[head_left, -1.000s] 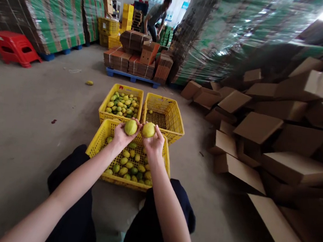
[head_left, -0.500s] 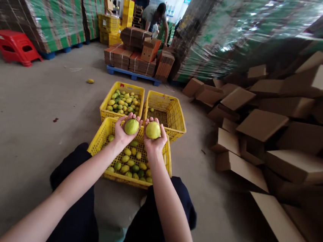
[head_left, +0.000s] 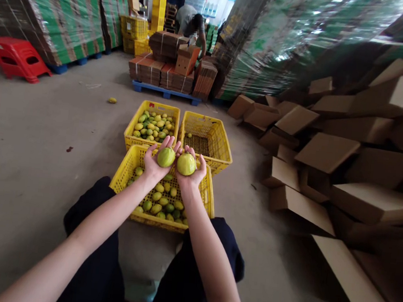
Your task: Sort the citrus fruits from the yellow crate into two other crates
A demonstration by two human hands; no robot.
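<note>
My left hand (head_left: 155, 163) is palm up and holds a yellow-green lemon (head_left: 165, 157) on its fingers. Beside it my right hand (head_left: 191, 177), also palm up, carries a second, slightly yellower lemon (head_left: 186, 164). The fingertips of the two hands are close together. Both hands are above the near edge-to-edge group of crates, over a yellow plastic crate (head_left: 208, 189) between my knees. Several green and yellow lemons (head_left: 163, 202) lie in that crate, partly hidden by my forearms.
Behind stand a yellow crate full of lemons (head_left: 154, 126) and another crate (head_left: 223, 143) with one small fruit visible. A loose lemon (head_left: 112, 100) lies on the floor. Cardboard boxes (head_left: 325, 153) pile up at right. A person (head_left: 188, 21) bends behind stacked cartons (head_left: 152, 70). A red stool (head_left: 18, 57) is at left.
My right hand has moved left with its lemon, which has turned slightly. My left hand's fingers are more stretched. The person at the back bends lower.
</note>
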